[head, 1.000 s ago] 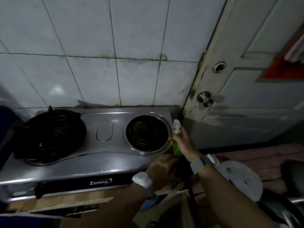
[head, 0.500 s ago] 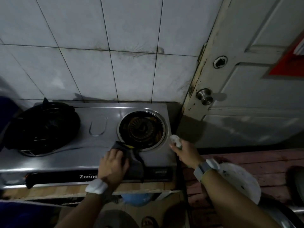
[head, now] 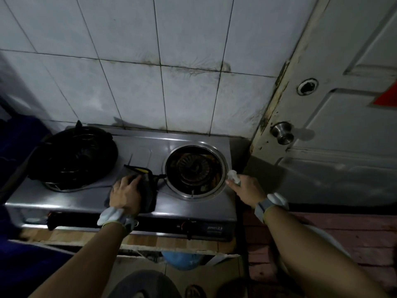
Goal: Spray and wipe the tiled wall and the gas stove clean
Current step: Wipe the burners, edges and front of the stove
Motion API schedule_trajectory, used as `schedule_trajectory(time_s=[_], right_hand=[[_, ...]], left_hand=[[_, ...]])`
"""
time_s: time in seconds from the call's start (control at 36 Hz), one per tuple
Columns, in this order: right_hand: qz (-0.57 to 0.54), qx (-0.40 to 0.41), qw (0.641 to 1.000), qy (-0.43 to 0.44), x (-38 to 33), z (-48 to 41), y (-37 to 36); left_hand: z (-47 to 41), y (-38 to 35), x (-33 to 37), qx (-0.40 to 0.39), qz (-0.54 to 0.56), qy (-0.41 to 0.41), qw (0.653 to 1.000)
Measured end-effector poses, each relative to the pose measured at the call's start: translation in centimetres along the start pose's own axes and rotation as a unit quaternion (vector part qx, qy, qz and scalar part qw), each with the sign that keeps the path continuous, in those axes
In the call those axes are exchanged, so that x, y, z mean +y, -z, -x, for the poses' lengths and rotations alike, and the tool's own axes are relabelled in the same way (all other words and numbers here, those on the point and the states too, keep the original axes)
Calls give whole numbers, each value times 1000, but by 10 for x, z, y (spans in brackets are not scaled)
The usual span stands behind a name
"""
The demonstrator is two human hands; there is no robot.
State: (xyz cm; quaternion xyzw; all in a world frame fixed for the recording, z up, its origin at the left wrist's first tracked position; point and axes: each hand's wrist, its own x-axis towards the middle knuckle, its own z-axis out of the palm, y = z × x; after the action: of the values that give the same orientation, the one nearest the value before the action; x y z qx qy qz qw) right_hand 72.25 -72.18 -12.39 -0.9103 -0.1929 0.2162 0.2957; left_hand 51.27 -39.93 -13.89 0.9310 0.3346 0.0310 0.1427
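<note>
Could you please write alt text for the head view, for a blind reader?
A left hand presses a dark cloth on the middle of a gas stove, while the right hand holds a spray bottle at the stove's right edge. Behind is a stained tiled wall, with a door to the right.

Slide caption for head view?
Left hand presses a dark cloth on the gas stove; right hand holds a spray bottle.
</note>
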Motion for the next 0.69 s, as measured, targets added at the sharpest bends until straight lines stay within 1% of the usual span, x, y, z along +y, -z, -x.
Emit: schedule_trajectory(time_s=[0.11,0.22,0.31,0.39,0.47,0.56,0.61,0.69], right_hand=[[15,16,1000,13,-9,-24,13],[35,15,999,7,-17,-54,22],[54,7,998,18,-21,-70,27],[77,-10,997,28,-34,-79,31],[103,-14,994,39,-46,-88,29],[112,-5,992,53,-55,-100,25],[113,-13,992,59,-63,-107,24],[113,-28,991,71,-80,-117,20]], left_hand=[[0,-4,-3,-8,23,6,1000],[-6,-6,-10,-22,22,3,1000],[-8,-7,-11,-26,37,-1,999],[-5,-5,-10,-35,8,-8,999],[-3,-8,-11,-63,-20,1,998],[0,-12,-11,-64,-30,9,997],[1,-13,-7,-60,-39,11,997],[-1,-14,-7,-75,-46,15,996]])
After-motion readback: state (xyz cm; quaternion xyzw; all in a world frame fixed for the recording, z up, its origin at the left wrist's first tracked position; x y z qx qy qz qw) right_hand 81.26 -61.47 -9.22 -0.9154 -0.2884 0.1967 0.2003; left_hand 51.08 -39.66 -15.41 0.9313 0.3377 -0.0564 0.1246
